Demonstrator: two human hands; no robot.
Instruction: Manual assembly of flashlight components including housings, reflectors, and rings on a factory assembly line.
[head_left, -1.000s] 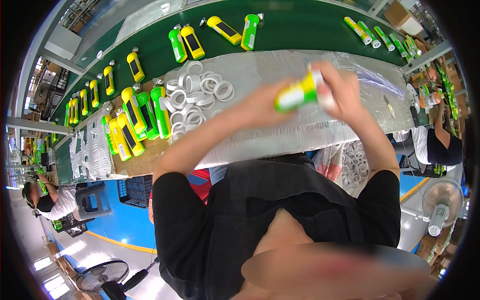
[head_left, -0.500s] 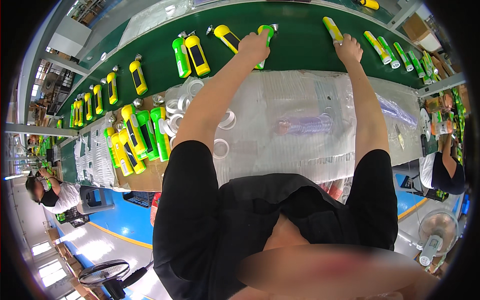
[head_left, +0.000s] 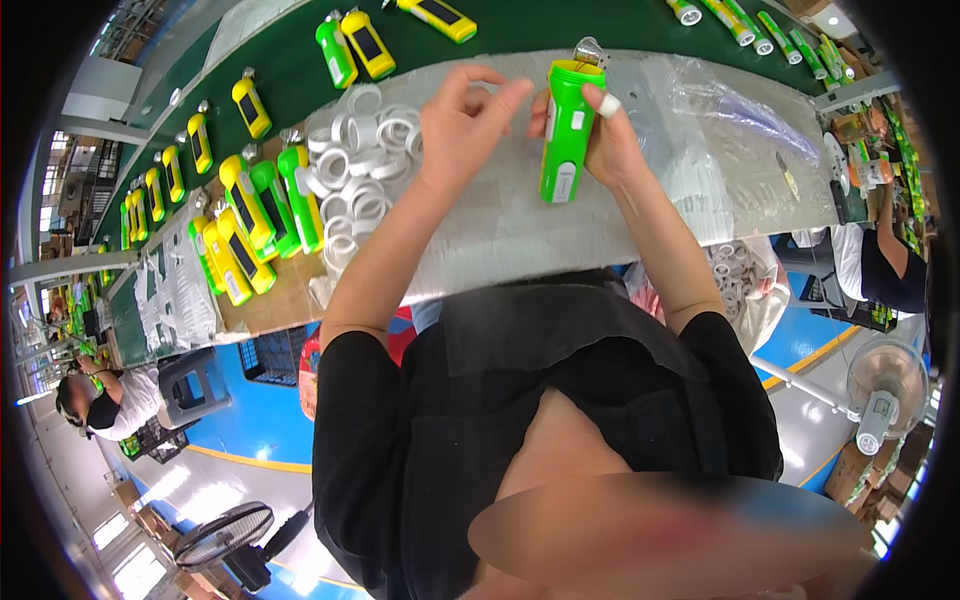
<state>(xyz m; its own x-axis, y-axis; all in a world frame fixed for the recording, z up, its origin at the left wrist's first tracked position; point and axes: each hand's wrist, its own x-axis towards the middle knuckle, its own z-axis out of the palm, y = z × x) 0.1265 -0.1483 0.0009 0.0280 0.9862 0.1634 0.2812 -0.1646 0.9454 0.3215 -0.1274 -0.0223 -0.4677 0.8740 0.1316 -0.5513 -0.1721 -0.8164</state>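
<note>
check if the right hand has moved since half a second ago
Yes, the right hand moved nearer and leftward: from the green belt to over the pale sheet, where it holds a green-and-yellow flashlight.

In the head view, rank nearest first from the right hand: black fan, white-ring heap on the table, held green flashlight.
1. Green flashlight: held in the right hand.
2. White-ring heap: to its left.
3. Black fan: far lower left.

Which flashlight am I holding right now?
The green flashlight in your right hand, with a silver reflector at its open end; the others nearby lie unheld.
</note>
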